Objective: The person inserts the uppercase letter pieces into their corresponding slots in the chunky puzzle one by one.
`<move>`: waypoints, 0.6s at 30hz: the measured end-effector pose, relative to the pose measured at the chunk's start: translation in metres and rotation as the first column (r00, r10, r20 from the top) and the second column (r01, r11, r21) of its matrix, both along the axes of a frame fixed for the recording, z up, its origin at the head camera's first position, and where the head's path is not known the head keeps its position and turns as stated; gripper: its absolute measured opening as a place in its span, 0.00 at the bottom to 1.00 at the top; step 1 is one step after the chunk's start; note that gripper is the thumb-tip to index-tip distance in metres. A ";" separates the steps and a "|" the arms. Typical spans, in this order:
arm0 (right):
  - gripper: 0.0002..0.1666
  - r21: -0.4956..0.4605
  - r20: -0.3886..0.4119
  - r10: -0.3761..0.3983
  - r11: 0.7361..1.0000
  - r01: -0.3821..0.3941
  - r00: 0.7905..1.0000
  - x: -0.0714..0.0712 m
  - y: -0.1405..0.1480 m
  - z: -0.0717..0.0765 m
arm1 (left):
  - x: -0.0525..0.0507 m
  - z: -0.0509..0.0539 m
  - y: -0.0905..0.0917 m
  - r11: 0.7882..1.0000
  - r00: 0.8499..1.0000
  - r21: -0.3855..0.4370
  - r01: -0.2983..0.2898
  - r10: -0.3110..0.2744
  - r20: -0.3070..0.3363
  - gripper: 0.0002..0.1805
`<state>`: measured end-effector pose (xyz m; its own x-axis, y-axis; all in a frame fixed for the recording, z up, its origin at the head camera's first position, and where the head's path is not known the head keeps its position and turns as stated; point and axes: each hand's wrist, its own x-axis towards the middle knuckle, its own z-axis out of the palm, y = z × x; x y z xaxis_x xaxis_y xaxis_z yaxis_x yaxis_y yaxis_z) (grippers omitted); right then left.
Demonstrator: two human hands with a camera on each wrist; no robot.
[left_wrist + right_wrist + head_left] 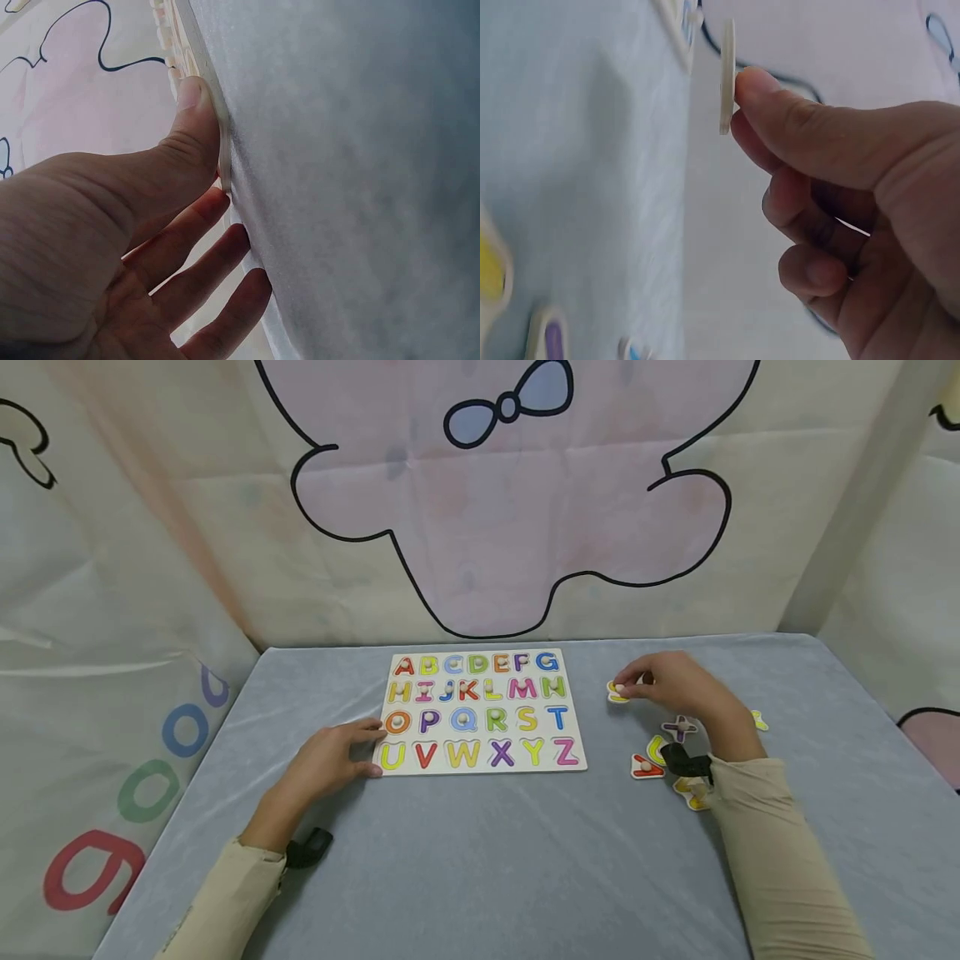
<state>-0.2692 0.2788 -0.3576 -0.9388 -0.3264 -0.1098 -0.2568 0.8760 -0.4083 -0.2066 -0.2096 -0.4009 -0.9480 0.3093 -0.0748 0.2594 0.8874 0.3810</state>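
Note:
A white alphabet puzzle board lies on the table, with colourful knobbed letters in rows. My left hand rests at its left side, thumb and fairly straight fingers touching the edge. In the left wrist view, the thumb presses against the board's rim. To the right of the board, my right hand pinches a small yellow-marked puzzle piece between thumb and index finger. The right wrist view shows this piece edge-on, held above the table; its face is hidden there.
Near the right wrist lie loose pieces: a purple cross-shaped one, a yellow curved one, a red one and a yellow one partly under the sleeve. Another yellow piece lies beyond the forearm. A cartoon-printed curtain hangs behind the table.

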 end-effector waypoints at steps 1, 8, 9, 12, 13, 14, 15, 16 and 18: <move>0.12 0.000 -0.007 0.009 1.000 -0.009 1.000 0.001 -0.005 0.002 | 0.000 0.000 0.000 1.000 1.000 -0.001 0.000 0.000 0.000 0.34; 0.11 -0.012 -0.027 0.039 0.999 -0.039 0.999 0.009 -0.043 0.005 | 0.002 -0.001 -0.001 1.000 1.000 -0.001 0.001 -0.001 0.002 0.34; 0.11 -0.018 -0.030 0.036 0.999 -0.037 0.999 0.010 -0.049 0.005 | 0.002 -0.001 -0.001 1.000 1.000 0.000 0.003 -0.003 0.001 0.34; 0.12 -0.024 -0.035 0.030 0.999 -0.031 0.999 0.013 -0.069 0.003 | 0.001 -0.001 0.000 1.000 1.000 0.003 0.002 -0.002 0.001 0.34; 0.12 -0.028 -0.035 0.033 0.999 -0.034 0.999 0.013 -0.075 0.002 | 0.001 0.000 0.000 1.000 1.000 0.003 0.001 -0.001 0.002 0.34; 0.12 -0.032 -0.035 0.039 0.999 -0.040 0.999 0.014 -0.081 0.001 | 0.001 0.000 0.000 1.000 1.000 0.004 -0.002 0.002 0.003 0.34; 0.11 -0.034 -0.035 0.047 0.998 -0.048 0.998 0.014 -0.087 0.000 | 0.001 0.000 0.001 1.000 1.000 0.004 -0.002 0.002 0.002 0.34; 0.11 -0.035 -0.034 0.058 0.998 -0.059 0.998 0.014 -0.092 -0.002 | 0.001 0.000 0.001 1.000 1.000 0.004 -0.002 0.002 0.001 0.34; 0.11 -0.043 -0.032 0.081 0.996 -0.083 0.996 0.014 -0.102 -0.006 | 0.001 0.000 0.001 1.000 1.000 0.006 -0.003 0.003 0.004 0.34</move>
